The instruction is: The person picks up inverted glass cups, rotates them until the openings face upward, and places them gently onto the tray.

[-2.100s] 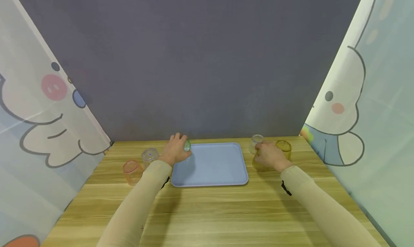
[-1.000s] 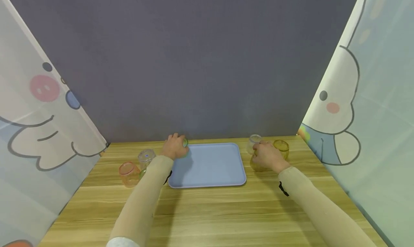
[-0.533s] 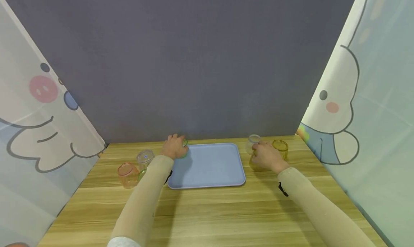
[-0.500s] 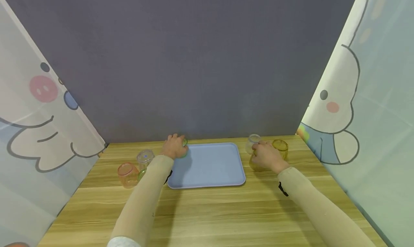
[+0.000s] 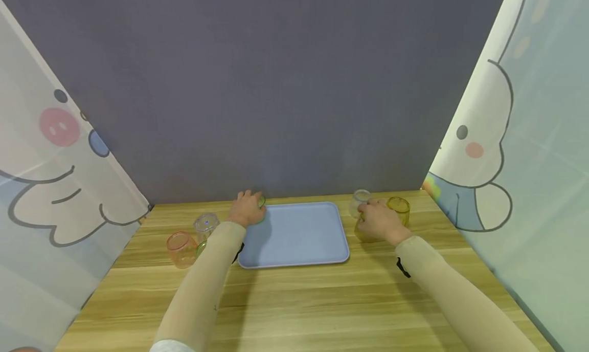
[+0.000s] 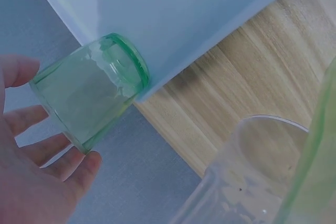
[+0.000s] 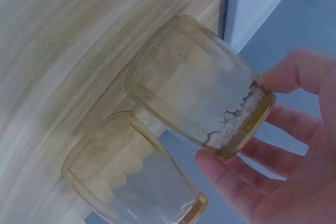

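At the tray's back left corner, my left hand (image 5: 247,209) holds a green glass (image 6: 92,93) by its rim, thumb on one side and fingers on the other. The thick base of that glass is down on the blue tray (image 5: 294,234). My right hand (image 5: 379,220) grips an upside-down amber glass (image 7: 197,87) round its thick base, right of the tray; its mouth faces the table. A second amber glass (image 5: 398,209), also mouth down, stands close beside it. Just behind the right hand is a clear glass (image 5: 360,202).
Left of the tray stand a pink glass (image 5: 181,250), a clear purplish glass (image 5: 205,225) and another green glass (image 5: 201,247), partly behind the left sleeve. A grey panel (image 5: 285,96) closes off the back of the wooden table (image 5: 299,306); printed curtains hang at both sides.
The left hand's green glass has shifted slightly and shows more of its rim. The other green glass has come out from behind the left sleeve. The right hand keeps its place on the amber glass.
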